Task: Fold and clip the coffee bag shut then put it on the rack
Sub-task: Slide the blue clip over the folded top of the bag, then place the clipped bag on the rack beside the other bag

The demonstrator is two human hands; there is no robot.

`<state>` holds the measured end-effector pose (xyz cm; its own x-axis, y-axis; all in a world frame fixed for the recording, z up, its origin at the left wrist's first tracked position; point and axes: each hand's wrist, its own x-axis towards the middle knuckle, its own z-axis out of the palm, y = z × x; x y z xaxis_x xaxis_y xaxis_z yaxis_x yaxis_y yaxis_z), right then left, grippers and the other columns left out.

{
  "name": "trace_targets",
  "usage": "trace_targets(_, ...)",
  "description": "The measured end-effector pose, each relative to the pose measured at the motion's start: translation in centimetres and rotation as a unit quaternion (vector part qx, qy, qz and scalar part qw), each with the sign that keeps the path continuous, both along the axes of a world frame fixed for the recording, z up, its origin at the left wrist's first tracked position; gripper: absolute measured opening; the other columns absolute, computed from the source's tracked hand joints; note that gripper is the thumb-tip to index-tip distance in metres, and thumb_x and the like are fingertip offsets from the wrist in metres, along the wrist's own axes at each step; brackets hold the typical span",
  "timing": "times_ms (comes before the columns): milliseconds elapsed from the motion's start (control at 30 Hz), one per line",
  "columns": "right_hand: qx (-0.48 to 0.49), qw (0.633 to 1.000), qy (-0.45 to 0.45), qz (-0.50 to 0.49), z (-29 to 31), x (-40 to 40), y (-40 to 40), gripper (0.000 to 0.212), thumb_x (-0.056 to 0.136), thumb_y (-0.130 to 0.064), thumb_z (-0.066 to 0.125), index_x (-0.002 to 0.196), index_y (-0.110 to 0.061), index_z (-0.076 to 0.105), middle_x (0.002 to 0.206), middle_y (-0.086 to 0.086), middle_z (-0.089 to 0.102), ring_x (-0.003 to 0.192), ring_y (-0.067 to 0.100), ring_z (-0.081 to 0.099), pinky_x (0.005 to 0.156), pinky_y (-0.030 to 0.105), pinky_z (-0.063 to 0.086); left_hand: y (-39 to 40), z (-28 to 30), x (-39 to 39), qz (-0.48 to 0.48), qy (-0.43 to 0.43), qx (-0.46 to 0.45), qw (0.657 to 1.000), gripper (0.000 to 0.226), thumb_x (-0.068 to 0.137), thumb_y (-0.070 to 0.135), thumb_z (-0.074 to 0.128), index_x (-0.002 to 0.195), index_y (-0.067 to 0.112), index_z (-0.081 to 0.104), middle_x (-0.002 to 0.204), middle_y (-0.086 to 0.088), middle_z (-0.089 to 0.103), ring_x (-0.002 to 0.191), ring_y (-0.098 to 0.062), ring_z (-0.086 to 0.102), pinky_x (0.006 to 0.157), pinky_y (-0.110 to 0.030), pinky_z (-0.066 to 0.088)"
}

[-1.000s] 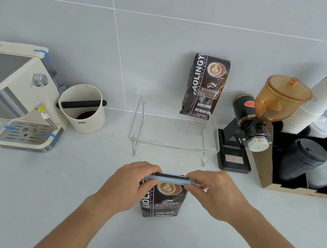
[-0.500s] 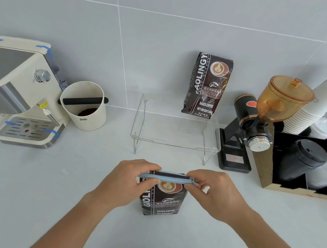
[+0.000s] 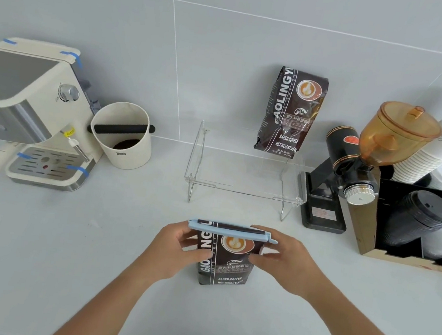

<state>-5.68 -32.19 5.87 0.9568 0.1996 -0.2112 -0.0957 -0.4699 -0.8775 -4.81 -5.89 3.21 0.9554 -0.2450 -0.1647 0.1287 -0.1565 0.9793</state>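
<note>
Bag: the coffee bag (image 3: pixel 224 261) stands upright on the white surface (image 3: pixel 66 260), near the front edge, in front of the rack.
Clip: a light blue clip (image 3: pixel 230 229) lies across the folded top — it looks seated.
Left hand (image 3: pixel 177 250): grip closed on the bag's left side.
Right hand (image 3: pixel 283 260): grip closed on the right side, just under the clip's end.
Done: folding and, seemingly, clipping.
Left: placing it on the clear rack (image 3: pixel 243 181), where a second bag (image 3: pixel 292 112) already stands at the right.

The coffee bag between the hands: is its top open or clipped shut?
Clipped shut. A light blue clip spans the full top of the coffee bag, which stands upright on the counter.
</note>
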Motion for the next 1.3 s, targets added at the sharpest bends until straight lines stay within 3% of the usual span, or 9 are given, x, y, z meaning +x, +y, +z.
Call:
trace_targets(67, 0.017, 1.000, 0.018, 0.006, -0.9, -0.2, 0.5, 0.055, 0.065, -0.021, 0.073, 0.116, -0.041, 0.064, 0.107, -0.011, 0.075, 0.101, 0.011, 0.068, 0.085, 0.039, 0.059, -0.2, -0.7, -0.3, 0.004, 0.013, 0.003, 1.000, 0.047, 0.070, -0.006, 0.081, 0.106, 0.022, 0.069, 0.103, 0.010, 0.077, 0.102, -0.011, 0.070, 0.084, -0.016, 0.053)
trace_targets(333, 0.016, 0.999, 0.035, -0.010, -3.3, -1.1, 1.1, 0.049, 0.063, -0.024, 0.075, 0.099, -0.056, 0.064, 0.102, -0.023, 0.073, 0.099, 0.002, 0.067, 0.078, 0.027, 0.061, -0.6, -2.5, -1.1, -0.017, 0.027, 0.023, 0.999, 0.058, 0.062, 0.004, 0.085, 0.107, 0.032, 0.062, 0.108, 0.022, 0.072, 0.102, -0.001, 0.067, 0.081, -0.013, 0.052)
trace_targets(633, 0.016, 0.999, 0.022, -0.023, -3.0, -1.2, 1.5, 0.060, 0.071, -0.007, 0.077, 0.090, -0.063, 0.064, 0.097, -0.032, 0.071, 0.094, -0.004, 0.066, 0.068, 0.010, 0.054, -0.8, -2.7, -1.2, 0.003, 0.016, 0.020, 1.000, 0.054, 0.053, 0.018, 0.087, 0.099, 0.037, 0.067, 0.105, 0.017, 0.074, 0.095, -0.005, 0.070, 0.076, -0.014, 0.053)
trace_targets(833, 0.019, 0.999, 0.011, -0.024, -2.2, -0.7, 1.7, 0.050, 0.071, -0.012, 0.077, 0.088, -0.058, 0.066, 0.096, -0.031, 0.072, 0.092, -0.002, 0.069, 0.069, 0.012, 0.055, -0.3, -1.2, -0.8, 0.011, -0.022, 0.044, 0.999, 0.056, 0.051, 0.028, 0.087, 0.096, 0.052, 0.064, 0.103, 0.023, 0.073, 0.093, -0.003, 0.070, 0.075, -0.013, 0.053)
trace_targets(967, 0.040, 0.998, -0.037, -0.025, -0.2, 0.4, 2.0, 0.048, 0.072, -0.007, 0.077, 0.097, -0.046, 0.068, 0.100, -0.019, 0.075, 0.098, 0.004, 0.068, 0.071, 0.017, 0.057, 0.1, 1.3, 0.1, 0.034, -0.063, 0.034, 0.997, 0.059, 0.050, 0.028, 0.087, 0.096, 0.054, 0.062, 0.103, 0.023, 0.073, 0.092, -0.003, 0.070, 0.075, -0.012, 0.053)
trace_targets(1133, 0.070, 0.995, -0.072, -0.020, 3.2, 2.4, 2.4, 0.047, 0.074, -0.006, 0.078, 0.112, -0.031, 0.067, 0.104, -0.010, 0.076, 0.103, 0.012, 0.067, 0.079, 0.031, 0.061, 0.7, 5.4, 1.7, 0.049, -0.108, -0.003, 0.993, 0.059, 0.050, 0.023, 0.088, 0.100, 0.042, 0.064, 0.103, 0.014, 0.075, 0.091, -0.008, 0.071, 0.076, -0.018, 0.054)
trace_targets(1300, 0.069, 0.990, -0.119, -0.007, 7.3, 4.1, 2.9, 0.042, 0.074, -0.017, 0.077, 0.110, -0.037, 0.066, 0.103, -0.017, 0.075, 0.102, 0.007, 0.066, 0.078, 0.026, 0.060, 1.1, 9.0, 3.8, 0.058, -0.135, -0.029, 0.989, 0.059, 0.050, 0.027, 0.088, 0.103, 0.037, 0.065, 0.104, 0.009, 0.077, 0.091, -0.017, 0.072, 0.082, -0.028, 0.054)
